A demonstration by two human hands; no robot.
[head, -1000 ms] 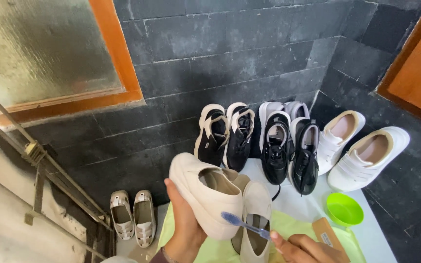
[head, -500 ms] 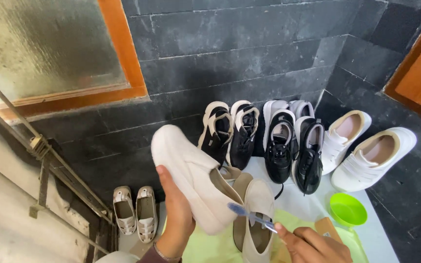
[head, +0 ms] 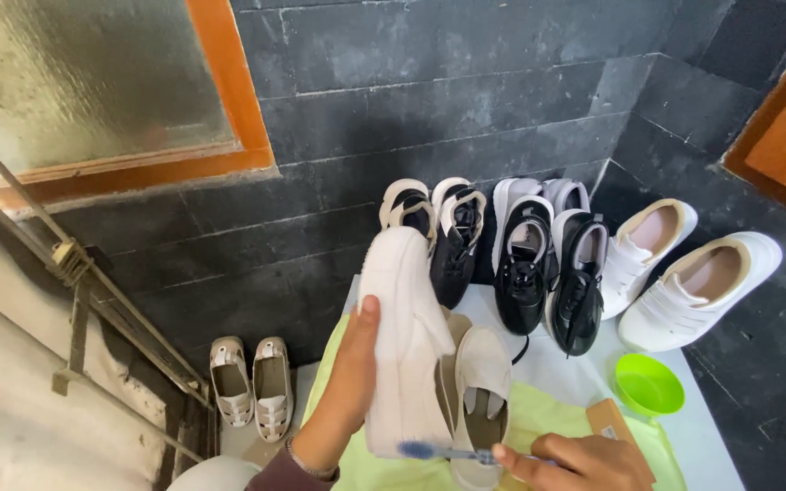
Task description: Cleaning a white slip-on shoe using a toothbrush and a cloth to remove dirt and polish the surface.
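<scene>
My left hand (head: 349,382) grips a white shoe (head: 404,345) by its side and holds it upright, sole edge turned toward me. My right hand (head: 573,462), low at the frame's bottom, holds a toothbrush with a blue head (head: 429,451); the bristles touch the lower end of the held shoe. The matching white shoe (head: 482,391) lies beside it on a light green cloth (head: 548,423), opening upward.
Against the dark tiled wall lean two black-and-white pairs (head: 539,264), a black-and-cream pair (head: 438,227) and a white strap pair (head: 684,282). A green bowl (head: 649,385) and a wooden block (head: 613,420) sit at right. Small beige sandals (head: 252,386) lie at left by a metal rail (head: 75,273).
My left hand has rotated the white shoe from lying sideways with its opening visible to standing upright, and the toothbrush head has moved lower onto the shoe's bottom end.
</scene>
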